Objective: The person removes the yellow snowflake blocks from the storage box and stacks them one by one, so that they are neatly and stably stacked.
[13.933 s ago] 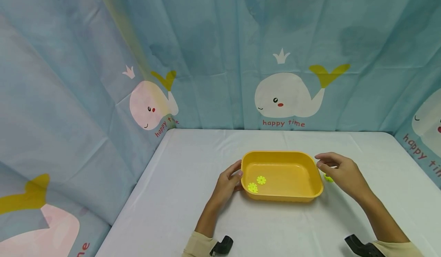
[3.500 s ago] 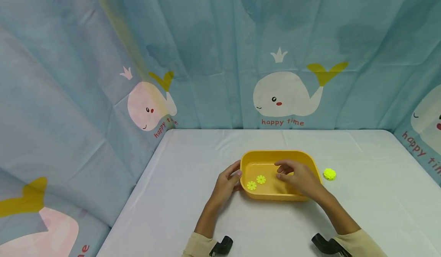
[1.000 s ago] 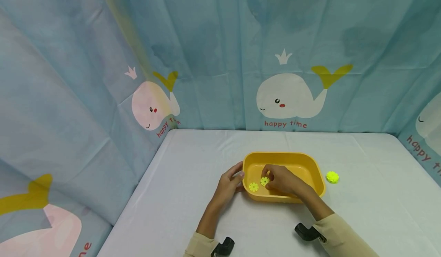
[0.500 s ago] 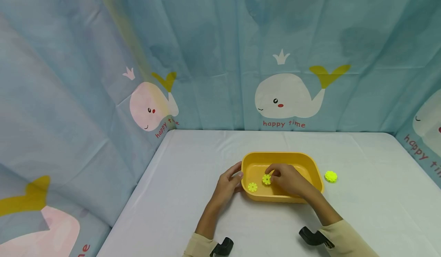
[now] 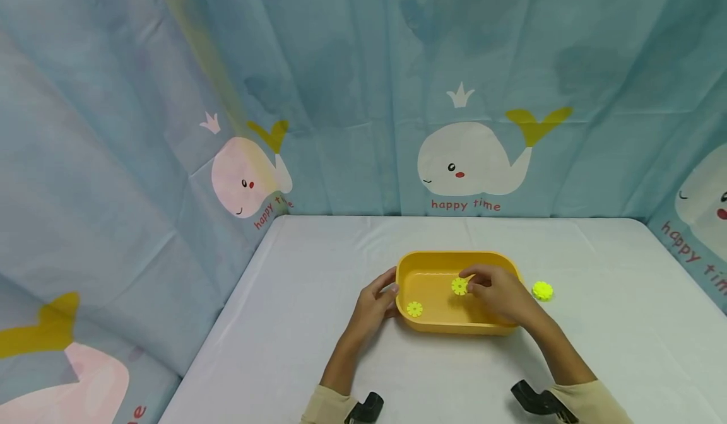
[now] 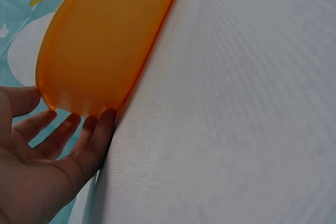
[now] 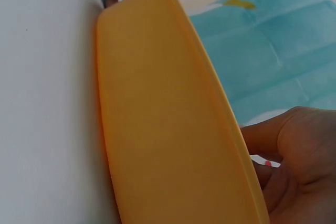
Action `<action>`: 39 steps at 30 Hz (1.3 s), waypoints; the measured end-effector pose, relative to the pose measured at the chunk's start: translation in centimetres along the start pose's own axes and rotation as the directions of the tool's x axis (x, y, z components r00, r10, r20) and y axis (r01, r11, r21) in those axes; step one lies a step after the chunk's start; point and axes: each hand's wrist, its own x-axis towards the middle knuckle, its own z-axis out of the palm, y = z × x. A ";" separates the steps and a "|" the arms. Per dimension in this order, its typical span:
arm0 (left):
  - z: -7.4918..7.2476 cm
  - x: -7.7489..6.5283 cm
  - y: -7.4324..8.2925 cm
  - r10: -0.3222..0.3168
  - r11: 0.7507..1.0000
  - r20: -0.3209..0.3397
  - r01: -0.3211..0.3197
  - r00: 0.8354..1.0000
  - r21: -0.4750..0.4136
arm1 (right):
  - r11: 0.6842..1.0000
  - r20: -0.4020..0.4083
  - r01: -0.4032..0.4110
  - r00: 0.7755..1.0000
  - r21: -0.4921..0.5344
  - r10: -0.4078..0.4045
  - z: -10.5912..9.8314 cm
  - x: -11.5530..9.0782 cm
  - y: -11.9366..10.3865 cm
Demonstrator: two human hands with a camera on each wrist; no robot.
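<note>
A yellow plastic tray (image 5: pixel 454 328) stands on the white table. My left hand (image 5: pixel 372 301) is at its left end; in the left wrist view the fingertips (image 6: pixel 107 119) rest against the outer end wall, the thumb at the rim. Inside the tray, my right hand (image 5: pixel 500 293) pinches a yellow-green snowflake disc (image 5: pixel 459 286) between thumb and fingers, over the floor right of centre. A second snowflake disc (image 5: pixel 414 309) lies flat in the near left corner. In the right wrist view the tray wall (image 7: pixel 157 103) hides the fingertips and the disc of my right hand.
Just right of the tray, a small pile of yellow-green discs (image 5: pixel 542 291) sits on the white tabletop (image 5: pixel 318 272). A blue curtain (image 5: pixel 352 96) printed with whales hangs behind and to the sides of the table.
My right hand has pinched the snowflake disc that lay near the tray's left part and carried it to the right. The left hand has stayed at the tray's left end.
</note>
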 end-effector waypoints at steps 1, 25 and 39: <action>0.0 0.0 0.0 0.000 1.000 -0.002 0.000 1.000 0.003 | 1.000 -0.010 -0.001 1.000 0.001 0.001 -0.2 -0.2 0.1; -0.1 0.0 -0.1 0.000 1.000 -0.002 0.000 1.000 0.009 | 0.996 -0.205 0.020 0.979 0.084 -0.003 -4.4 -3.5 1.6; -0.1 0.0 -0.1 0.005 1.000 0.002 -0.005 1.000 0.025 | 0.988 -0.250 -0.081 0.962 0.130 0.112 -6.7 -3.9 3.6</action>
